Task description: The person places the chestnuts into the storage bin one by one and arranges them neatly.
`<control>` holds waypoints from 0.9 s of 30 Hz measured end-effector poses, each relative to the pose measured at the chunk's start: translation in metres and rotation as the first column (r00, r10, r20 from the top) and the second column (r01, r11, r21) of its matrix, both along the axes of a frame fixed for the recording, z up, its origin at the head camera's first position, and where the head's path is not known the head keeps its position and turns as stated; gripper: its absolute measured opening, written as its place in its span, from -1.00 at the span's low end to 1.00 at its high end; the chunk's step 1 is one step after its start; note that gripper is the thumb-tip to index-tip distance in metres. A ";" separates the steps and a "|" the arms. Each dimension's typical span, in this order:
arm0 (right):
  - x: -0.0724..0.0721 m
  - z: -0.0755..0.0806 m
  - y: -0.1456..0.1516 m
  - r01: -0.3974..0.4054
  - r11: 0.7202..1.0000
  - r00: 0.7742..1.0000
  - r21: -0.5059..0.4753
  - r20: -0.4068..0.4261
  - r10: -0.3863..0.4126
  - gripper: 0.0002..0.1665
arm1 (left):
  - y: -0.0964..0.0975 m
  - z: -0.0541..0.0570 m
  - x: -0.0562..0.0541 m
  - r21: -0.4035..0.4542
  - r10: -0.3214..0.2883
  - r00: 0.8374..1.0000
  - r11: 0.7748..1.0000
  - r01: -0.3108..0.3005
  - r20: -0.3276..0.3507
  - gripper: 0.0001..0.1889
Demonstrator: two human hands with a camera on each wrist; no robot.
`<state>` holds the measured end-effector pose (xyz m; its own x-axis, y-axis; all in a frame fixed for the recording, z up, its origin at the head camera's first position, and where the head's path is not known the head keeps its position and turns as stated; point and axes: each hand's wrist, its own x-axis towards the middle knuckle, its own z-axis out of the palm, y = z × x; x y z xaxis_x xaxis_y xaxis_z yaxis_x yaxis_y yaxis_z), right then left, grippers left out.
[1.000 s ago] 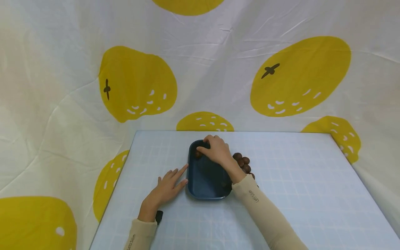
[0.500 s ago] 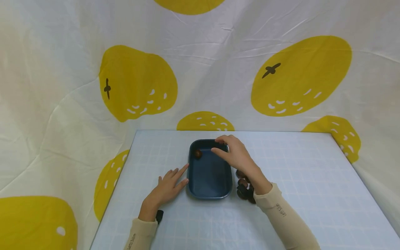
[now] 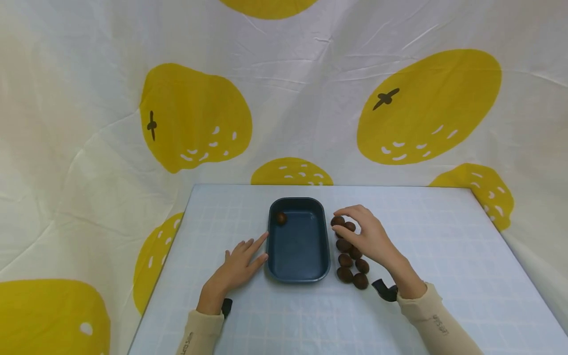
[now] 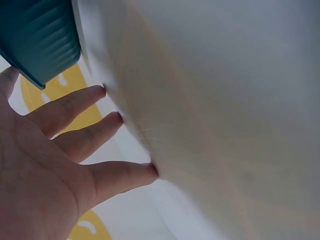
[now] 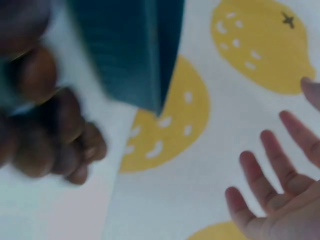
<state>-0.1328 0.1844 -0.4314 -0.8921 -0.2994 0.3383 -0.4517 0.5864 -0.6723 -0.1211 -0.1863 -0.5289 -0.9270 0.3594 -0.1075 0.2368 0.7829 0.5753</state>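
A dark blue rectangular tray (image 3: 298, 249) stands on the table, with one brown chestnut (image 3: 281, 218) in its far left corner. My left hand (image 3: 237, 266) rests beside it with spread fingers. Its index fingertip and thumb reach the tray's left wall, and the other fingertips touch the tabletop in the left wrist view. To the right of the tray lie several chestnuts (image 3: 344, 274) in a rough double column. Over the far end of that group is my right hand (image 3: 368, 236), thumb and fingers apart around a chestnut (image 3: 337, 221). The right wrist view (image 5: 280, 200) shows these fingers loosely bent, holding nothing.
The table (image 3: 426, 246) has a pale blue grid cover. Behind it hangs a white cloth (image 3: 306, 113) with yellow fruit prints. A black strap (image 3: 385, 291) sits at my right wrist, above the tabletop.
My right hand has let go of the chestnut in the tray's far left corner and moved right, out of the tray, to the chestnut group. The left hand has stayed still.
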 end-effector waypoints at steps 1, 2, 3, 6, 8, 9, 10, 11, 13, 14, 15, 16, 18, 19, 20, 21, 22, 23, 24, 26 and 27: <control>0.002 -0.004 0.005 -0.003 1.000 1.000 -0.003 -0.002 0.003 -0.62 | 0.000 0.000 0.000 0.000 -0.001 1.000 1.000 0.001 -0.002 -0.34; 0.003 -0.008 0.010 -0.005 1.000 1.000 -0.003 -0.007 0.005 -0.62 | 0.000 0.000 0.000 -0.002 -0.001 1.000 1.000 0.001 0.001 -0.34; 0.004 -0.012 0.015 -0.007 1.000 1.000 -0.001 -0.010 0.007 -0.61 | 0.000 0.000 0.000 0.000 -0.003 1.000 1.000 0.003 -0.001 -0.34; 0.008 -0.024 0.029 -0.011 1.000 1.000 -0.002 -0.020 0.011 -0.60 | 0.001 0.000 0.000 0.006 -0.005 1.000 1.000 0.005 -0.001 -0.34; 0.011 -0.031 0.037 -0.015 1.000 1.000 0.001 -0.026 0.015 -0.60 | 0.001 -0.001 0.000 0.009 -0.006 1.000 1.000 0.006 -0.003 -0.34; 0.013 -0.034 0.041 -0.018 1.000 1.000 -0.001 -0.022 0.017 -0.60 | 0.001 -0.001 0.000 0.011 -0.007 1.000 1.000 0.007 -0.007 -0.34; 0.015 -0.038 0.044 -0.018 1.000 1.000 0.003 -0.019 0.018 -0.60 | 0.001 0.000 0.001 0.009 -0.006 1.000 1.000 0.006 -0.008 -0.34; 0.017 -0.042 0.047 -0.021 1.000 1.000 0.007 -0.011 0.021 -0.60 | 0.001 0.000 0.001 0.010 -0.006 1.000 1.000 0.006 -0.009 -0.34; 0.021 -0.049 0.054 -0.026 0.999 1.000 0.024 0.011 0.026 -0.60 | 0.001 0.001 0.001 0.009 -0.004 1.000 1.000 0.004 -0.008 -0.34; 0.023 -0.052 0.057 -0.030 0.999 0.999 0.031 0.026 0.030 -0.60 | 0.001 0.001 0.001 0.010 -0.002 1.000 1.000 0.002 -0.006 -0.34; 0.025 -0.056 0.061 -0.039 0.999 0.998 0.035 0.041 0.038 -0.61 | 0.001 0.000 0.001 0.009 -0.001 1.000 1.000 0.001 -0.003 -0.34; 0.027 -0.060 0.064 -0.047 0.998 0.997 0.041 0.057 0.044 -0.61 | 0.001 0.000 0.001 0.009 0.000 1.000 1.000 0.000 -0.001 -0.34; 0.029 -0.068 0.071 -0.061 0.997 0.995 0.045 0.086 0.057 -0.61 | 0.001 0.000 0.001 0.009 0.001 1.000 1.000 -0.001 0.001 -0.34; 0.030 -0.072 0.074 -0.066 0.997 0.993 0.041 0.100 0.062 -0.60 | 0.001 0.000 0.001 0.009 0.001 1.000 1.000 -0.001 0.003 -0.34; 0.030 -0.076 0.077 -0.066 0.997 0.992 0.039 0.109 0.062 -0.60 | 0.001 0.000 0.001 0.008 0.001 1.000 1.000 -0.001 0.002 -0.34; 0.030 -0.080 0.079 -0.061 0.997 0.992 0.041 0.112 0.056 -0.60 | 0.001 0.001 0.002 0.008 0.000 1.000 1.000 0.000 0.003 -0.34; 0.029 -0.083 0.081 -0.052 0.998 0.993 0.046 0.109 0.046 -0.61 | 0.001 0.001 0.002 0.008 0.001 1.000 1.000 -0.001 0.004 -0.34; 0.028 -0.087 0.083 -0.041 0.998 0.994 0.051 0.106 0.036 -0.61 | 0.001 0.001 0.002 0.011 0.003 1.000 1.000 -0.003 0.004 -0.34; 0.026 -0.089 0.084 -0.033 0.998 0.994 0.048 0.104 0.028 -0.61 | 0.001 0.001 0.002 0.012 0.004 1.000 1.000 -0.004 0.005 -0.35; 0.023 -0.093 0.086 -0.014 0.999 0.994 0.052 0.111 0.008 -0.61 | 0.001 0.002 0.001 0.020 0.004 1.000 1.000 -0.004 0.004 -0.35; 0.022 -0.095 0.087 -0.007 0.998 0.993 0.055 0.116 0.001 -0.61 | 0.001 0.002 0.001 0.023 0.003 1.000 1.000 -0.003 0.004 -0.35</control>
